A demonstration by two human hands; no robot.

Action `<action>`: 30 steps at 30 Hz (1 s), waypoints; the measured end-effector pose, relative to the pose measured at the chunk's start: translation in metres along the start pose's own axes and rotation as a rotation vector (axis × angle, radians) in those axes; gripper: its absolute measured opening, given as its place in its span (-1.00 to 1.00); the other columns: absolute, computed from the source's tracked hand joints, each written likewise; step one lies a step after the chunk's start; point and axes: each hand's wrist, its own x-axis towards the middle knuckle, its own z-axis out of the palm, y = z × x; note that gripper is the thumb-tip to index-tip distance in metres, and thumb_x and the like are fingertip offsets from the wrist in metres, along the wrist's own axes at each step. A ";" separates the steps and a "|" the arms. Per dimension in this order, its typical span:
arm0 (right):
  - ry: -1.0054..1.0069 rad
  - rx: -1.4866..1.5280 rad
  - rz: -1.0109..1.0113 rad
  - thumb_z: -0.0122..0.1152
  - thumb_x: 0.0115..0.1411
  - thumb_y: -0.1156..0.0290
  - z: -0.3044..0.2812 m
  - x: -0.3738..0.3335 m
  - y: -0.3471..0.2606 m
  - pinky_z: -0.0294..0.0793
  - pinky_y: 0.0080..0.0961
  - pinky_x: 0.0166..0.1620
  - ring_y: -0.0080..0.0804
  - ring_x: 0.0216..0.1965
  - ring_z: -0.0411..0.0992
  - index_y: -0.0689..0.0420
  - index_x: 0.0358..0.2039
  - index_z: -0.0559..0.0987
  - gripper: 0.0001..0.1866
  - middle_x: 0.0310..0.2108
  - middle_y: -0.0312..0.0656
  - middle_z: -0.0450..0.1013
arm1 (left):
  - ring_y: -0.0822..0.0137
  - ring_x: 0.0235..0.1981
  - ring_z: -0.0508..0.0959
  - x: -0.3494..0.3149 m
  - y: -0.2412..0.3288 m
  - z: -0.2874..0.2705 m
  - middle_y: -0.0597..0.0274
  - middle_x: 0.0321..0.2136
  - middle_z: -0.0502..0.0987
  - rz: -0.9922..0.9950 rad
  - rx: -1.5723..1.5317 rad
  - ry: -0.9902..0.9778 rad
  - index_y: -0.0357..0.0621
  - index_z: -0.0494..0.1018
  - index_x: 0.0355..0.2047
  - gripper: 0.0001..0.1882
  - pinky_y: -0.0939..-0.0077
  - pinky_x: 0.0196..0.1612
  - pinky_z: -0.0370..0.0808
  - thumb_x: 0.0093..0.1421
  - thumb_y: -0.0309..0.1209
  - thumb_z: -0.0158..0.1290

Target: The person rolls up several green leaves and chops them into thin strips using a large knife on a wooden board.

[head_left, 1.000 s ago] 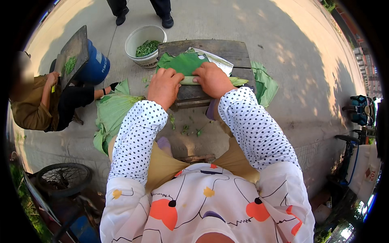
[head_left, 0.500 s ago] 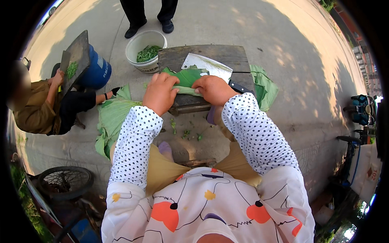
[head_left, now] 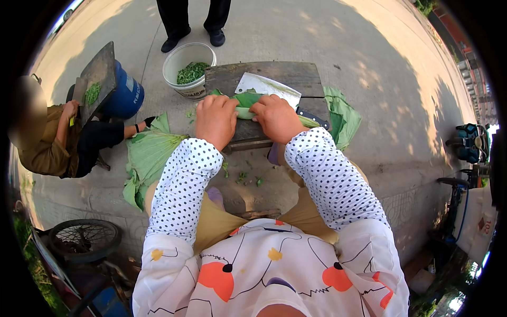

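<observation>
1. Shaded concrete (head_left: 380,134) outdoors; weathered wooden bench (head_left: 222,78) stands on it.
2. Rolled leaf (head_left: 244,112) lies at the bench's near side, between both hands.
3. Left hand (head_left: 216,121), right hand (head_left: 277,117): fingers curled, nearly closed, gripping the leaf.
4. Risk, judged: uneven grip could unroll it; reaching carelessly could meet the cleaver (head_left: 266,85).
5. Beyond: bucket (head_left: 169,68) of chopped greens (head_left: 193,73); seated co-worker (head_left: 47,140), left.

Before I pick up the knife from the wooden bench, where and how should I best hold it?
Probably by its black handle, coming from the right with the right hand, once that hand is free of the rolled leaf. The handle points to the lower right, while the broad blade lies farther away, toward the upper left.
</observation>
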 end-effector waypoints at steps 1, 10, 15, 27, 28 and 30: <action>-0.042 0.040 0.043 0.31 0.19 0.36 -0.001 0.002 0.006 0.49 -0.12 -0.08 -0.03 -0.15 0.50 0.07 -0.23 0.68 -0.85 -0.27 -0.09 0.53 | 0.06 -0.05 0.47 0.001 0.008 -0.003 0.24 -0.17 0.52 0.003 -0.002 0.026 0.00 0.58 -0.12 -0.71 0.13 -0.02 0.43 0.12 -0.48 0.26; -0.361 0.405 0.401 0.28 0.27 0.24 -0.012 0.009 0.006 0.53 -0.11 -0.01 0.02 -0.13 0.59 0.09 -0.11 0.71 -0.74 -0.23 0.05 0.64 | 0.12 -0.05 0.47 0.001 0.007 0.000 0.24 -0.20 0.51 0.100 -0.023 -0.123 -0.02 0.58 -0.17 -0.74 0.19 0.01 0.44 0.09 -0.50 0.22; -0.146 0.029 0.125 0.40 0.17 0.30 -0.025 -0.002 -0.033 0.60 -0.18 -0.09 -0.01 -0.10 0.51 0.21 -0.14 0.55 -0.66 -0.18 -0.01 0.48 | 0.06 -0.04 0.49 0.007 -0.004 0.017 0.19 -0.16 0.55 0.134 -0.083 -0.075 -0.09 0.59 -0.15 -0.73 0.16 0.04 0.46 0.11 -0.55 0.19; -0.297 0.295 0.420 0.34 0.18 0.29 -0.012 0.010 -0.022 0.53 -0.11 -0.02 0.11 -0.10 0.56 0.28 -0.15 0.64 -0.67 -0.19 0.13 0.58 | 0.08 -0.18 0.63 -0.010 -0.003 0.014 0.07 -0.20 0.62 -0.630 -0.448 -0.110 -0.20 0.52 0.01 -0.63 0.17 -0.11 0.55 0.28 -0.26 0.22; -0.308 0.352 0.456 0.34 0.16 0.28 -0.010 0.011 -0.031 0.52 -0.08 -0.01 0.14 -0.10 0.56 0.30 -0.19 0.64 -0.67 -0.20 0.16 0.59 | 0.07 -0.16 0.63 -0.013 -0.004 0.017 0.06 -0.18 0.61 -0.655 -0.428 -0.133 -0.20 0.52 0.03 -0.62 0.16 -0.09 0.55 0.28 -0.26 0.22; -0.321 0.440 0.497 0.34 0.16 0.27 -0.002 0.008 -0.045 0.51 -0.08 0.01 0.16 -0.09 0.54 0.31 -0.18 0.61 -0.65 -0.19 0.20 0.58 | 0.03 -0.13 0.62 -0.007 0.003 0.014 0.03 -0.14 0.60 -0.692 -0.394 -0.180 -0.19 0.51 0.05 -0.59 0.16 -0.06 0.54 0.27 -0.26 0.22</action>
